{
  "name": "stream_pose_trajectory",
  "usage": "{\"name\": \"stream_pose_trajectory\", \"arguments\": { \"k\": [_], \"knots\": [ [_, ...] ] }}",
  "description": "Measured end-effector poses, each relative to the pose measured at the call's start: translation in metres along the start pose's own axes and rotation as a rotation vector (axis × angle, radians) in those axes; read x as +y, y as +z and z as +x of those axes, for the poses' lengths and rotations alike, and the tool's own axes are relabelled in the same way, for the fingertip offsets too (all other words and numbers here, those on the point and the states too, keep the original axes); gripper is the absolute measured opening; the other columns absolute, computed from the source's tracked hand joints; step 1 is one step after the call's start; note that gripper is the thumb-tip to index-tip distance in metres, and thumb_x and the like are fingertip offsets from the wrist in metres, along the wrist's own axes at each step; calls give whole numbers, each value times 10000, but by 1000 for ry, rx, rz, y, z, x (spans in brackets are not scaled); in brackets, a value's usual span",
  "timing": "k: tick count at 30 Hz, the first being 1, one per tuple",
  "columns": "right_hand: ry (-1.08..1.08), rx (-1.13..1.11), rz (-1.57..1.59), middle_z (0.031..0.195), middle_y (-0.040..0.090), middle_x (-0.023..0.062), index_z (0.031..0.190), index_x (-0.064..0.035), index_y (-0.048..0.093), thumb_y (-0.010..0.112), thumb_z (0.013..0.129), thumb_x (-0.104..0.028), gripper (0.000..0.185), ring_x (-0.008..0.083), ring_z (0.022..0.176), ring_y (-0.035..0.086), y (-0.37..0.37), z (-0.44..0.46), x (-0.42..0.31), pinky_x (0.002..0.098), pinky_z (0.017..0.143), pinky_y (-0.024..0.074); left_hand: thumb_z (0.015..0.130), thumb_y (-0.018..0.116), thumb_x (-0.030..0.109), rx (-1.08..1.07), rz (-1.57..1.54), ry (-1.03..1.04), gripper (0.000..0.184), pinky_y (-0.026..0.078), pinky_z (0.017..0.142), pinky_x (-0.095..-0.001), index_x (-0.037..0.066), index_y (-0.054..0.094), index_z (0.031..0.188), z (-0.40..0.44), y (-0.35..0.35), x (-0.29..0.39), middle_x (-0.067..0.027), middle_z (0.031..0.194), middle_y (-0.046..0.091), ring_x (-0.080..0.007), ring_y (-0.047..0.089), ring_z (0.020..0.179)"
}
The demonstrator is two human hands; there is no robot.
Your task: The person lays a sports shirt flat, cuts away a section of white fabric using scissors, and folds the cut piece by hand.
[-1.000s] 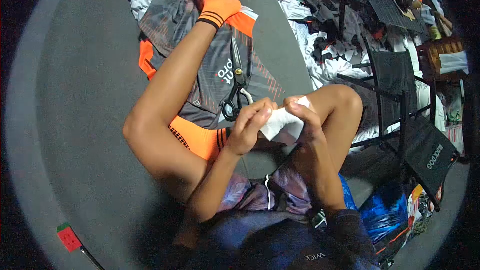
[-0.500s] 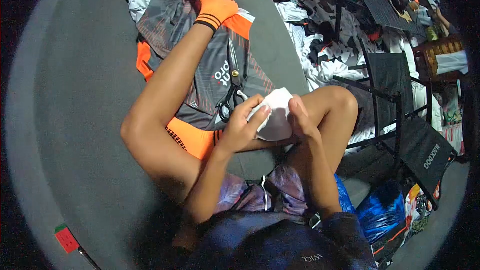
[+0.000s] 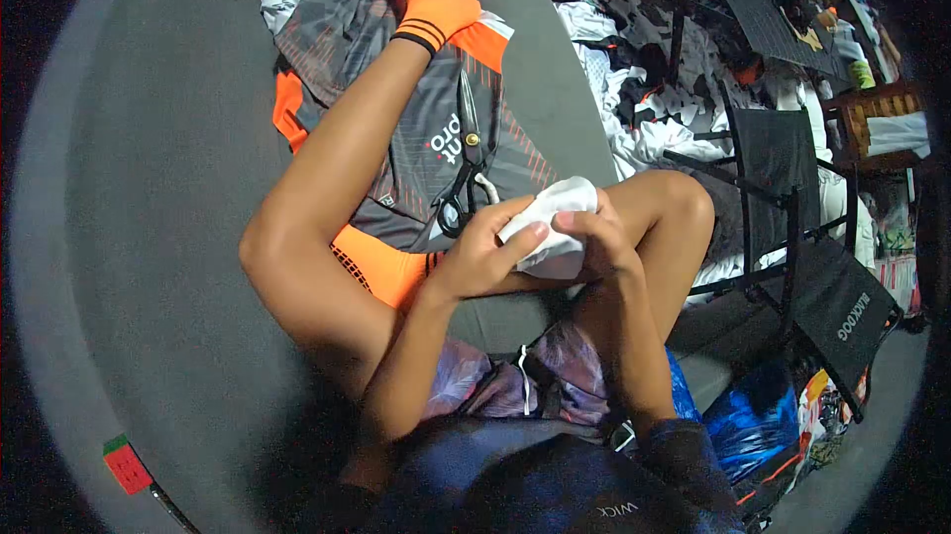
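Observation:
A white piece of what looks like cloth (image 3: 557, 217) is held up over my lap, gripped from both sides. My left hand (image 3: 485, 249) closes on its left edge, thumb on top. On the right edge my right hand (image 3: 604, 235) pinches it, the thumb lying across the front and the other fingers mostly hidden behind. Just beyond my left hand, black-handled scissors (image 3: 471, 140) lie with blades pointing away on a dark grey and orange printed jersey (image 3: 401, 162). A small white strip (image 3: 486, 187) lies by the scissor handles.
My crossed legs in orange socks (image 3: 436, 7) rest on the grey surface (image 3: 168, 237), partly over the jersey. A red and green tag-like item (image 3: 127, 467) lies lower left. Right are folding chairs (image 3: 778, 153), heaped white and dark fabric (image 3: 644, 138) and a blue plastic bag (image 3: 758, 425).
My right thumb has come down and inward onto the front of the white cloth. The cloth now looks folded or creased, where it was flatter before. My left hand stays nearly in place.

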State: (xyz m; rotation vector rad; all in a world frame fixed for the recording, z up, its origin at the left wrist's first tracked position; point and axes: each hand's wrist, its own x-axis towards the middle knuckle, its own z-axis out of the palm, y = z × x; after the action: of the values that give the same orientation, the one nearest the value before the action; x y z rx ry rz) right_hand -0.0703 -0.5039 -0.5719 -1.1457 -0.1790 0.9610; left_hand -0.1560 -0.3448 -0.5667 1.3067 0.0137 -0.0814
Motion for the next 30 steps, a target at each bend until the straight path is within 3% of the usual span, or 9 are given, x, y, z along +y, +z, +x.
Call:
{"name": "stream_pose_trajectory", "arguments": {
  "k": [4,9,13,17,20,26,30],
  "knots": [
    [40,112,21,808,614,70,951,-5,575,636,678,-189,334,157,722,587,6,-2,-3,260,675,464,899,536,215,-17,-20,0,283,431,704,-240,-33,554,1033,0,-3,2,-18,844,569,-70,507,784],
    [-96,79,103,774,628,44,875,0,621,639,730,-199,247,128,714,581,1,0,1,236,673,445,899,529,211,-42,137,93,274,431,699,-239,-36,556,1013,1,-6,5,-17,824,570,-72,507,762],
    [-130,168,67,751,621,36,844,-8,623,640,724,-195,223,124,710,577,-1,-3,-6,240,669,443,899,526,205,-69,27,9,264,432,709,-242,-31,558,1014,2,-9,11,-20,831,570,-75,507,766],
    [-123,139,71,766,624,34,855,-9,632,646,747,-209,228,110,713,570,-1,0,-5,239,669,439,902,522,206,-68,80,-22,252,429,695,-244,-21,562,1003,1,-14,7,-22,852,571,-70,506,774],
    [-46,-20,-71,795,633,34,881,0,637,664,774,-242,266,98,723,569,-1,4,-3,240,663,442,905,516,210,1,-23,-9,243,419,686,-243,-14,562,988,-3,-7,0,-17,847,561,-65,495,771],
    [-95,-57,-180,840,641,33,931,11,634,693,777,-266,321,98,748,575,-7,7,1,241,670,454,910,511,225,35,-71,52,224,395,680,-234,6,548,942,2,-2,3,5,813,521,-58,462,764],
    [-136,-58,-241,854,638,29,958,9,627,704,769,-258,336,100,756,575,-6,7,-2,244,683,460,914,507,239,-9,72,99,226,385,699,-225,14,528,919,4,-10,-5,14,804,488,-60,443,768]
  ]
}}
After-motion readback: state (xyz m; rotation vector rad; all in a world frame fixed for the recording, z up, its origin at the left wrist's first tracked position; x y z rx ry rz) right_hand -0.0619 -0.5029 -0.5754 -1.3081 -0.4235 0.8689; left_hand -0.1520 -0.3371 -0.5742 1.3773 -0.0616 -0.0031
